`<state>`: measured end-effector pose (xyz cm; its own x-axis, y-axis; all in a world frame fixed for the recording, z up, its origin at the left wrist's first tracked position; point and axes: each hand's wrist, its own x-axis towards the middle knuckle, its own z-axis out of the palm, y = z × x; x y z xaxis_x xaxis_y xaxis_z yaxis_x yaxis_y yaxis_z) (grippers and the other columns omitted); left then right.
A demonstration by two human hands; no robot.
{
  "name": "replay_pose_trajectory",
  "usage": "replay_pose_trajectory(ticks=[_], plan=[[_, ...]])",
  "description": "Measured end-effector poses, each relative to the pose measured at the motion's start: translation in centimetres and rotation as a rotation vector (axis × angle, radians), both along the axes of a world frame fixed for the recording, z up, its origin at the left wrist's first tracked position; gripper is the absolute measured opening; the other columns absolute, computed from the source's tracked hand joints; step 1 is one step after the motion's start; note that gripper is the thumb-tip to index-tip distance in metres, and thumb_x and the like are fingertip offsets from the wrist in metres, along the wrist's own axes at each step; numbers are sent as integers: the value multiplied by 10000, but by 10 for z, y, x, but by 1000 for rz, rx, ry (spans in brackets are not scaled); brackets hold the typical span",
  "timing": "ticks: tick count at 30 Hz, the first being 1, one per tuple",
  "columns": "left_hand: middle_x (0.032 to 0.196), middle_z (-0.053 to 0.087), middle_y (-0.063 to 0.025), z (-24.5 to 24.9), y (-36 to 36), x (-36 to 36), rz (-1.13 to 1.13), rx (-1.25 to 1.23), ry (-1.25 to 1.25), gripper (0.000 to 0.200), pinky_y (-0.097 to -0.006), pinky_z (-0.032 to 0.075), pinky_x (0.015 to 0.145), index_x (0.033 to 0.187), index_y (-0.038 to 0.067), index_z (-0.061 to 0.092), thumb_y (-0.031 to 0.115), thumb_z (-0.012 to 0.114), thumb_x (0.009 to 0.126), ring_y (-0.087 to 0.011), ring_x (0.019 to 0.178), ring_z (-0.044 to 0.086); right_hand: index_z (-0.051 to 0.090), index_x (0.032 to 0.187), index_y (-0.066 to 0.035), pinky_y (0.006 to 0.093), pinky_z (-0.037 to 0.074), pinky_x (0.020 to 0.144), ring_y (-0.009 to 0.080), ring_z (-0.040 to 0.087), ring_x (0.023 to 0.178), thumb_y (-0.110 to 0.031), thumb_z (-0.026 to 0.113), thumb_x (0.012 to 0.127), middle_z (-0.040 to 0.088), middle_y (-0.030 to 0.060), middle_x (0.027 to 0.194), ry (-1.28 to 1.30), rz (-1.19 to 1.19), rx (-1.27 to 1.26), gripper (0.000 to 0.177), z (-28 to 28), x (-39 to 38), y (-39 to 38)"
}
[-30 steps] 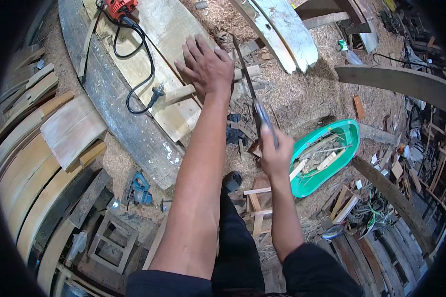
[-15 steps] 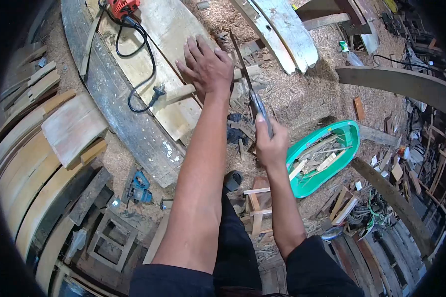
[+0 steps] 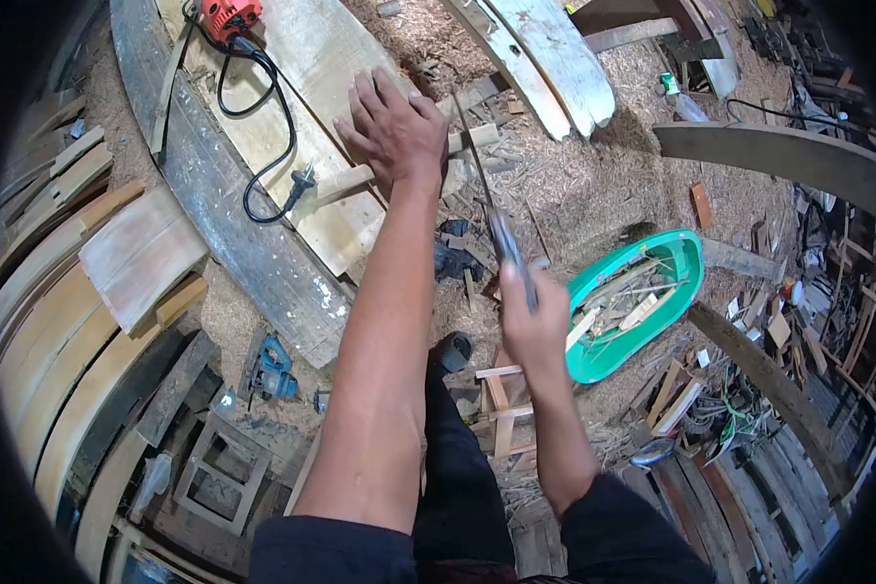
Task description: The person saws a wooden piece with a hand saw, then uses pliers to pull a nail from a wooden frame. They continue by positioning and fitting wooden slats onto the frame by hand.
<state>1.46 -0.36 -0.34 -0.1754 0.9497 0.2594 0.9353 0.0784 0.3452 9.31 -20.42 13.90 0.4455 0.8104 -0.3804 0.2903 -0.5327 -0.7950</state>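
My left hand [image 3: 399,136] lies over a pale wooden stick [image 3: 333,185], its palm pressing the stick down and its fingers stretched out on a wide board [image 3: 311,54]. Past the hand, the stick's right end [image 3: 477,139] sticks out beyond the board. In my right hand [image 3: 535,316] is the handle of a hand saw [image 3: 496,219]. The saw's thin blade slants up and left and crosses the stick near its right end. How deep the blade sits in the wood cannot be made out.
A red power tool [image 3: 230,18] and its black cord [image 3: 295,122] lie on the boards at left. A green tub [image 3: 689,277] of wood scraps stands right of my hand. A blue power tool [image 3: 274,370] rests on the floor. Curved planks [image 3: 769,156] and wood shavings surround me.
The saw and my right hand have moved back toward my body, along the blade's line. My left hand still presses on the stick. The whole view has shifted slightly.
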Motion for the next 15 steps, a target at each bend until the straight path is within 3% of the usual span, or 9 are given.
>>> replay_pose_trajectory(ticks=[4,6,8,15], plan=[[1475,378,-152,-1,-2,1,-8,-21,-9,593,-606,115,1135,1378,48,455,279,498,834,-296,1404,294,601,741,28,317,353,453,103,437,481,-251,578,944,455,65,498,83,-83,-5,346,2,-8,-47],[1475,373,-158,-3,1,1,-6,8,-20,599,-611,107,1133,1379,43,448,275,506,830,-303,1403,292,598,733,27,319,350,453,102,426,480,-255,577,946,452,57,498,3,-31,89,355,-22,1,-23],[1438,416,-140,-5,1,2,9,46,15,563,-597,167,1117,1353,57,475,267,509,831,-292,1373,338,597,725,23,320,345,452,98,405,480,-263,574,949,451,53,501,49,-40,16,364,-37,4,22],[1423,431,-128,-2,5,1,35,54,13,542,-595,184,1121,1346,73,479,251,498,834,-280,1370,349,548,680,15,312,333,460,92,403,503,-249,557,958,459,37,518,143,-98,-22,383,13,-8,-39]])
